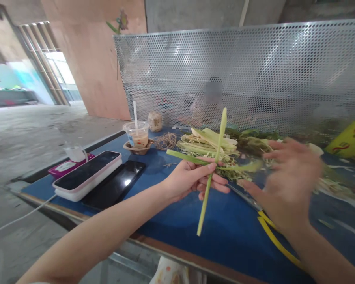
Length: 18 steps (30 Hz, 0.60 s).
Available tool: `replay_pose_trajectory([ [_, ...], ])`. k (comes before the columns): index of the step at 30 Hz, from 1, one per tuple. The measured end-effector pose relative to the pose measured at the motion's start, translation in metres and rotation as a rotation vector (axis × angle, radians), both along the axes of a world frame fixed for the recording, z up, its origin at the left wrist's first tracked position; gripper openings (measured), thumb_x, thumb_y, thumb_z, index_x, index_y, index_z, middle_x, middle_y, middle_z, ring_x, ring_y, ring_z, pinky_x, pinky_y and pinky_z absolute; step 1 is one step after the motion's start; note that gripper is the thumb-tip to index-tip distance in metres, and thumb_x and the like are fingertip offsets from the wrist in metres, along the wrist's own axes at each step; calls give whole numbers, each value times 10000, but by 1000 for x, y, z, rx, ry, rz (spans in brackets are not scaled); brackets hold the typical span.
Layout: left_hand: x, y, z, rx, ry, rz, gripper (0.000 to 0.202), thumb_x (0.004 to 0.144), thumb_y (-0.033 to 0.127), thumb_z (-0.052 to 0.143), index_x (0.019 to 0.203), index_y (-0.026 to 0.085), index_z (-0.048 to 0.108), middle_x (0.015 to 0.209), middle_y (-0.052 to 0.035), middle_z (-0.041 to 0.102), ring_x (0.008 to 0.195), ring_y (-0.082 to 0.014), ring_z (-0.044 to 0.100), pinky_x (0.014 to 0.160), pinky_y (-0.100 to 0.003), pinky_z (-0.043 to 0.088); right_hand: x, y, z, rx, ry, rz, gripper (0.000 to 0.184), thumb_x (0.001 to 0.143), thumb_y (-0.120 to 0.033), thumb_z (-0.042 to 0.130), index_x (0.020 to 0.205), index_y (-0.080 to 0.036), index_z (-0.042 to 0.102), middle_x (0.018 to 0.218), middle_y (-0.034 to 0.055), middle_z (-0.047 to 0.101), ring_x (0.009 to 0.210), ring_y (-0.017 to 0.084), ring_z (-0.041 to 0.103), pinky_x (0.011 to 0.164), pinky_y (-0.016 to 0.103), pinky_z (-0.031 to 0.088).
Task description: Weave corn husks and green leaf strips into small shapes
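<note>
My left hand (192,177) is closed, with thumb and fingers pinching two pale green leaf strips where they cross. One leaf strip (221,136) stands nearly upright, its lower end hanging below my fingers. The other lies crosswise, and its right part is blurred. My right hand (290,181) is raised to the right with fingers apart, smeared by motion, and nothing shows in it. Scissors with yellow handles (273,236) lie on the table, partly behind my right hand. Beyond my left hand is a pile of pale leaf strips (207,142).
On the blue table (162,225) are two phones, the nearer a black phone (116,183), a lidded drink cup (136,136) in a cardboard holder, and tangled twine (165,141). A perforated metal panel (171,71) borders the back. A yellow package (349,138) sits far right.
</note>
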State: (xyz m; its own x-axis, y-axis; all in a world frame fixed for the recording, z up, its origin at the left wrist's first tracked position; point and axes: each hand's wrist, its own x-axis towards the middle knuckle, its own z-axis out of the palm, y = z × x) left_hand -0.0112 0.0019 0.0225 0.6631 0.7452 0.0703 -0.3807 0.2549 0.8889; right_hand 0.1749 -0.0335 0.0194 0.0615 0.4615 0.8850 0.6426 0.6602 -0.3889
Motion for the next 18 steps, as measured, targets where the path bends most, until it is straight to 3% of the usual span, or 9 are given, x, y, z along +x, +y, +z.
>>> replay_pose_trajectory([
  [3, 0, 3, -4, 38, 53, 64, 216, 788, 238, 564, 959, 113, 602, 767, -90, 701, 684, -197, 673, 366, -170, 452, 1, -10, -1, 267, -361, -127, 642, 618, -327, 708, 1192, -389, 428, 1193, 42, 470, 1017, 314, 454, 811, 440, 385],
  [5, 2, 3, -6, 61, 90, 120, 228, 770, 247, 586, 948, 109, 618, 753, -77, 698, 629, -165, 664, 390, -169, 461, -6, -12, -8, 241, -728, -133, 488, 674, -276, 668, 1126, -381, 516, 1136, 22, 540, 950, 274, 483, 806, 416, 377],
  [7, 4, 1, -6, 61, 112, 184, 223, 750, 253, 610, 911, 102, 640, 696, -51, 688, 582, -129, 647, 416, -155, 460, -14, -12, -15, 186, -895, -119, 395, 725, -209, 617, 1086, -362, 560, 1079, 11, 595, 938, 245, 489, 827, 397, 367],
  [13, 4, 0, -2, 108, 164, 178, 264, 720, 262, 635, 932, 105, 633, 669, -48, 674, 599, -142, 643, 416, -179, 480, -19, -9, -10, 75, -582, 84, 247, 761, -180, 594, 955, -332, 617, 980, 5, 635, 958, 209, 523, 825, 365, 404],
  [18, 3, 0, -2, 153, 141, 222, 209, 654, 172, 674, 837, 84, 629, 644, -47, 673, 620, -187, 662, 395, -208, 509, -12, -7, -5, -196, -297, 159, 179, 815, -223, 531, 948, -311, 611, 1088, 9, 626, 1011, 226, 560, 867, 429, 363],
])
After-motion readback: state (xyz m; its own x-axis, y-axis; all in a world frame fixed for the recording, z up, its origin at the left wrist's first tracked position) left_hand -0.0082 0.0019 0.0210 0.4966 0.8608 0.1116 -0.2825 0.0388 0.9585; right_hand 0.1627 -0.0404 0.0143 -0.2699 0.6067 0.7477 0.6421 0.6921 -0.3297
